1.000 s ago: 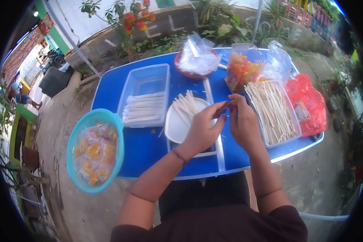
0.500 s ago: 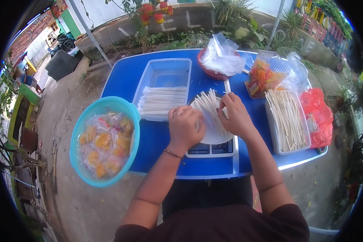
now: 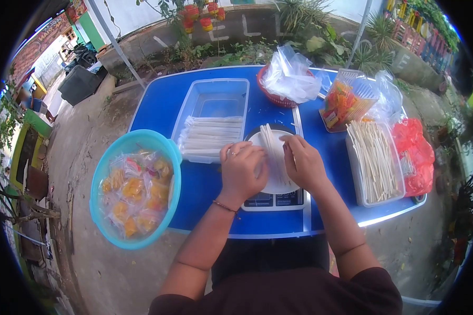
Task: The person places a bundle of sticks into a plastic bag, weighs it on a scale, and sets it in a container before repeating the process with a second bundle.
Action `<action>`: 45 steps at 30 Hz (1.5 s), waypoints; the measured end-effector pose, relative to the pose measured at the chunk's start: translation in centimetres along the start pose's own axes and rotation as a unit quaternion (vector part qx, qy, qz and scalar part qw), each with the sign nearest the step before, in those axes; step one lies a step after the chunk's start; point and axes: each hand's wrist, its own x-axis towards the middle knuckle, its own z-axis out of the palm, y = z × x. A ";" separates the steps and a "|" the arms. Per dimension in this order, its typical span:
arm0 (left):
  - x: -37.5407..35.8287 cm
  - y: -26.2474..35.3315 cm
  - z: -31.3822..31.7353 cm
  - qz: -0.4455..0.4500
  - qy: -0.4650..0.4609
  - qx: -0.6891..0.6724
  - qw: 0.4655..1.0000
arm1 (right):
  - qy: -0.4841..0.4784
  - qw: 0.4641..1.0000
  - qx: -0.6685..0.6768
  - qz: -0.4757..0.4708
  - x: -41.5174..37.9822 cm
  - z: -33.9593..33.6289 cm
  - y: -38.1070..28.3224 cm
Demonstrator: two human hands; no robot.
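A bundle of pale sticks [image 3: 272, 152] stands lengthwise on a round white plate [image 3: 286, 184], which rests on a kitchen scale [image 3: 273, 201]. On the plate's left side is my left hand [image 3: 243, 170], its fingers curled and blurred beside the bundle. My right hand [image 3: 305, 161] is bent at the plate's right edge, close to the sticks; whether its fingertips hold any is unclear. Behind my left hand, a clear plastic tray [image 3: 214, 102] holds a layer of wrapped white sticks [image 3: 210, 135].
A turquoise basin [image 3: 135, 242] with bagged orange food sits at the left. At the right are a box of loose sticks [image 3: 376, 163], a red bag [image 3: 415, 157] and a clear container [image 3: 347, 102]. A red basket [image 3: 270, 97] of plastic bags stands behind.
The sticks on the plate have gone from a loose, slanted spread to a narrower, more upright bundle. Both hands remain around the plate, with my right hand slightly lower.
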 end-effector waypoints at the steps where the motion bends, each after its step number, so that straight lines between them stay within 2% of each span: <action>1: 0.2 0.1 -0.1 0.000 0.004 0.005 1.000 | -0.010 0.999 0.023 0.021 0.2 -0.4 -0.2; 4: 1.8 1.0 -0.6 0.009 0.010 0.005 1.000 | -0.002 0.996 -0.061 -0.063 1.1 -1.4 -0.8; 11: 7.7 2.5 0.4 0.037 -0.001 -0.002 0.999 | 0.019 0.998 0.032 -0.055 4.3 -1.3 2.3; 14: 10.7 1.9 2.5 0.036 -0.002 -0.033 0.999 | 0.106 0.991 -0.073 -0.034 6.9 -2.1 4.3; 17: 12.7 1.1 4.9 0.036 0.002 -0.039 0.999 | 0.189 0.967 -0.168 0.030 9.7 -2.9 5.7; 20: 13.7 1.4 5.1 -0.002 -0.047 -0.060 0.997 | 0.115 0.957 -0.218 0.151 11.1 -2.1 8.1; 21: 13.7 1.4 5.2 -0.009 -0.052 -0.058 0.997 | 0.102 0.958 -0.218 0.155 11.2 -2.2 8.2; 24: 13.2 1.0 5.1 0.014 -0.013 -0.048 0.999 | 0.177 0.956 -0.217 0.085 11.1 -2.5 8.0; 25: 13.0 0.7 4.9 0.029 0.008 -0.044 0.999 | 0.204 0.958 -0.197 0.047 10.9 -2.9 7.2; 27: 12.8 0.6 4.0 0.055 0.115 -0.001 0.992 | 0.256 0.954 -0.155 -0.027 10.4 -4.0 5.0; 28: 12.9 0.9 3.3 0.069 0.169 0.020 0.983 | 0.257 0.955 -0.124 -0.080 10.2 -4.5 4.2; 30: 13.1 1.7 0.7 0.095 0.208 0.059 0.972 | 0.254 0.948 -0.060 -0.185 9.7 -5.3 2.7; 32: 12.9 2.7 -2.4 0.100 0.163 0.079 0.978 | 0.241 0.940 -0.026 -0.239 8.9 -5.8 0.8; 34: 11.3 3.7 -5.8 0.083 0.029 0.082 0.993 | 0.206 0.944 0.031 -0.256 7.4 -6.1 -1.3; 35: 10.7 3.8 -7.0 0.090 -0.032 0.073 0.993 | 0.177 0.953 0.072 -0.234 6.8 -6.2 -1.8; 37: 9.3 4.0 -8.0 0.002 -0.105 -0.086 0.991 | 0.114 0.964 0.152 -0.188 5.7 -6.2 -2.3; 39: 7.8 3.4 -7.9 -0.058 -0.153 -0.245 0.955 | 0.054 0.925 0.368 -0.078 4.6 -5.3 -2.5; 40: 7.3 2.9 -7.7 -0.112 -0.175 -0.331 0.921 | 0.025 0.884 0.466 -0.020 4.2 -4.9 -2.4; 42: 6.4 2.3 -7.3 -0.211 -0.211 -0.491 0.819 | 0.003 0.862 0.506 0.029 3.9 -4.5 -2.3; 44: 5.4 1.8 -5.9 -0.236 -0.184 -0.458 0.837 | 0.013 0.845 0.529 0.082 3.7 -3.9 -2.8; 45: 4.9 1.3 -5.1 -0.245 -0.174 -0.434 0.849 | -0.004 0.862 0.499 0.089 3.4 -3.5 -2.6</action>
